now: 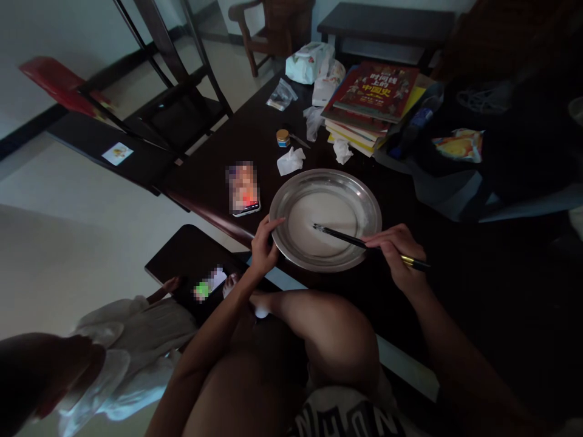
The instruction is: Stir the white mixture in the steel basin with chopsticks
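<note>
On the dark bench (218, 164) in front of my knees sits one round metal plate (325, 220), its middle coated with a thin whitish layer. My left hand (264, 246) grips the plate's near-left rim, thumb on top. My right hand (395, 252) is closed around one pair of dark chopsticks (346, 238) with gold-coloured ends; their tips rest in the whitish layer near the plate's centre.

Just left of the plate lies one phone (244, 189), its screen blurred out. Beyond the plate I count one small jar (283, 138) with a yellowish lid and three crumpled tissues, the nearest (290, 161) just past the far rim. One stack of books (368, 103) stands further back; the red cover on top bears yellow Chinese characters that I cannot read with certainty. One clear plastic bag (282, 94) and one white printed bag (308, 62) lie near the far edge.

Below left, another person in pale clothing (132, 340) holds a second blurred phone (209, 283). The right side of the bench is too dark to make out.
</note>
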Tool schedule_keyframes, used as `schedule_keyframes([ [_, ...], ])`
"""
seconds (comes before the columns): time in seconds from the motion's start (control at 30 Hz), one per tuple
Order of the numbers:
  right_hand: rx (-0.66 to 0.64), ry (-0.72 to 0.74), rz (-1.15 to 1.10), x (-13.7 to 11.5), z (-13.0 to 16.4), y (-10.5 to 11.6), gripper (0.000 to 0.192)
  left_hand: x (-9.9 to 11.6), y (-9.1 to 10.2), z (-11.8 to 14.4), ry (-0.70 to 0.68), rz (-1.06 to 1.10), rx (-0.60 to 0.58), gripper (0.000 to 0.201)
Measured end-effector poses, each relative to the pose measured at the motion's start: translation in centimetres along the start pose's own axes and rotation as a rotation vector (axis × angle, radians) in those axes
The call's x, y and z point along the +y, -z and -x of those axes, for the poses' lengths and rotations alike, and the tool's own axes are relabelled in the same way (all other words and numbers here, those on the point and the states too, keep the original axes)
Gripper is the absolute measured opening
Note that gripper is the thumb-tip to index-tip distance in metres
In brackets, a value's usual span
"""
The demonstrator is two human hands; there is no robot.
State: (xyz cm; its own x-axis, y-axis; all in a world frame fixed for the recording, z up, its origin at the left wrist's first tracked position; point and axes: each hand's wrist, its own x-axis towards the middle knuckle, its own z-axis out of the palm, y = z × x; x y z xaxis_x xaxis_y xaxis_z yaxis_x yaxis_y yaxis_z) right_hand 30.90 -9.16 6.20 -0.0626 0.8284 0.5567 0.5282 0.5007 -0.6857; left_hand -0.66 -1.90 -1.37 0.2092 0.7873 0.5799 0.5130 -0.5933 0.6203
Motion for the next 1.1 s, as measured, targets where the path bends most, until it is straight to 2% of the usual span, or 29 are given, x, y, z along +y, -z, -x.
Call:
schedule_keyframes([
  [0.17, -0.082, 0.037, -0.016, -0.20, -0.12, -0.05, 0.025, -0.09, -0.03, 0.08, 0.031, -0.018, -0.007, 0.045],
  [0.33, -0.012, 0.030, -0.023, -0.14, -0.14, -0.03, 0.027, -0.21, -0.08, 0.12, 0.017, -0.004, -0.001, 0.044],
  [0.5, -0.066, 0.030, -0.014, -0.14, -0.10, 0.05, 0.023, -0.13, -0.08, 0.01, -0.018, -0.007, 0.016, 0.041],
  [0.67, -0.017, 0.014, -0.028, -0.11, -0.03, 0.04, 0.028, -0.06, -0.03, -0.04, -0.037, 0.011, 0.016, 0.038],
  [0.8, -0.083, 0.034, -0.019, -0.07, 0.02, -0.05, 0.023, -0.09, 0.01, 0.03, -0.025, 0.027, 0.012, 0.037],
  [0.97, -0.001, -0.013, -0.044, 0.00, 0.22, 0.06, 0.029, -0.25, -0.08, 0.12, -0.029, 0.006, 0.011, 0.038],
  [1.1, -0.063, 0.019, -0.062, -0.17, 0.04, -0.01, 0.026, -0.25, -0.05, 0.13, -0.042, 0.001, 0.028, 0.035],
])
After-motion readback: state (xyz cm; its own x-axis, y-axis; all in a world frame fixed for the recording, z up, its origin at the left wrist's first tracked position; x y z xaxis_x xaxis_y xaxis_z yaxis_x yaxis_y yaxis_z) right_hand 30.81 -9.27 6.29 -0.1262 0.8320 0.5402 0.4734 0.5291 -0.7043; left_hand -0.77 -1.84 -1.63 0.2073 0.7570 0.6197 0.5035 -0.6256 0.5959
